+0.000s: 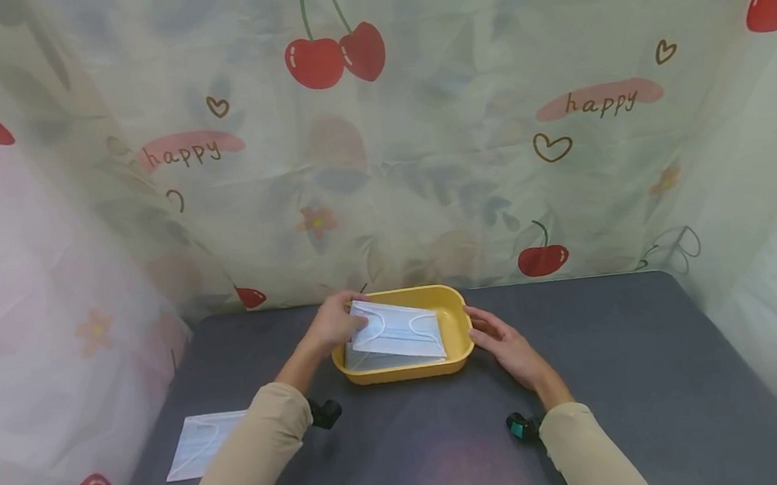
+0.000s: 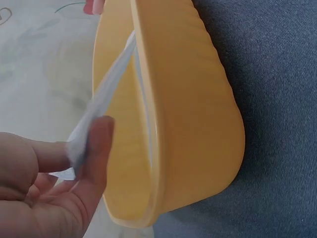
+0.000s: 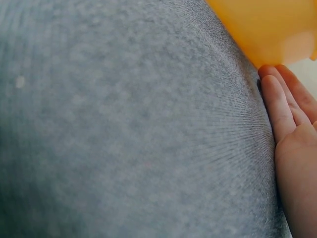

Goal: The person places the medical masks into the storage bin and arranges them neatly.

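A pale blue, pleated, rectangular disposable face mask [image 1: 397, 329] with thin white ear loops lay tilted across the top of a shallow yellow plastic tray [image 1: 455, 322] with rounded corners. The mask's left edge was raised above the tray's left rim, and its right part sloped down into the tray. Beneath it, inside the tray, lay more pale material, too unclear to identify. A second pale blue face mask [image 1: 200, 444] lay flat on the bench, well apart from the tray, near the front left corner.

The tray stood near the back middle of a dark grey bench [image 1: 654, 373] covered in a felt-like fabric. Behind and on both sides hung a thin, cream-coloured curtain [image 1: 464, 149] printed with red cherries, small hearts and the word "happy".

The left hand [image 1: 333, 322] pinched the raised left edge of the mask; in the left wrist view the thumb [image 2: 96, 148] pressed the thin material against the fingers, with the grip closed on the mask just outside the tray's rim. The right hand [image 1: 506, 340] rested on the bench beside the tray's right wall, its fingers straight and relaxed and its grip open, holding nothing. In the right wrist view its fingertips [image 3: 270, 82] touched the tray's outer wall. Both arms wore beige sleeves, each with a small dark device at the wrist.
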Demonstrator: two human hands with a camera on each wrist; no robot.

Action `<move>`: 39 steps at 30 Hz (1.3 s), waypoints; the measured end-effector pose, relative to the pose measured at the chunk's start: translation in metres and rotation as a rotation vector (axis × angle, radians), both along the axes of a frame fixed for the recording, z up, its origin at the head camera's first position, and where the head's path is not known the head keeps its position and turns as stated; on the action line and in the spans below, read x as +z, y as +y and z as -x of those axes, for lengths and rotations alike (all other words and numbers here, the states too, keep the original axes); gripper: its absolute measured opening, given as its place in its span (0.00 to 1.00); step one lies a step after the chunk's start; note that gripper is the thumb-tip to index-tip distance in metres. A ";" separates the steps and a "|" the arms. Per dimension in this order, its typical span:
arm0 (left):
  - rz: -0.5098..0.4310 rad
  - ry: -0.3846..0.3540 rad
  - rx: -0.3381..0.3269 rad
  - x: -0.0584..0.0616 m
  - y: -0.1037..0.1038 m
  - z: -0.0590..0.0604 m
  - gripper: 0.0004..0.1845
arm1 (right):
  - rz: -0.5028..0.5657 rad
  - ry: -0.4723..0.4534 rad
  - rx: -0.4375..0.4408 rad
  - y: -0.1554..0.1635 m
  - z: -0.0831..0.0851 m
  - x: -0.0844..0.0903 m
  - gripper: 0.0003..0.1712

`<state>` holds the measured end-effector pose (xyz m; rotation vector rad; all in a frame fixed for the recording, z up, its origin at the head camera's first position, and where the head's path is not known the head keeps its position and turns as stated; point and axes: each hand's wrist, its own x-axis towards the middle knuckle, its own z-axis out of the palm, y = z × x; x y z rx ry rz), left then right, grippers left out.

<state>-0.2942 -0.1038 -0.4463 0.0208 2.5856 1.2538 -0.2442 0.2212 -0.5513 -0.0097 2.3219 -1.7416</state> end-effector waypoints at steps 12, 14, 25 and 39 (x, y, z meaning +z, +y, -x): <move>0.203 0.067 -0.043 0.000 0.002 -0.002 0.22 | 0.010 0.001 -0.002 0.000 0.000 0.000 0.33; 0.226 0.071 -0.047 0.001 0.001 -0.002 0.22 | 0.007 -0.002 -0.002 0.000 0.000 0.000 0.34; 0.394 0.151 -0.023 0.016 -0.008 -0.014 0.28 | 0.005 0.012 -0.004 0.000 -0.001 -0.001 0.32; 0.487 0.348 0.007 -0.002 -0.025 -0.026 0.25 | -0.005 -0.010 -0.005 -0.001 -0.001 0.001 0.33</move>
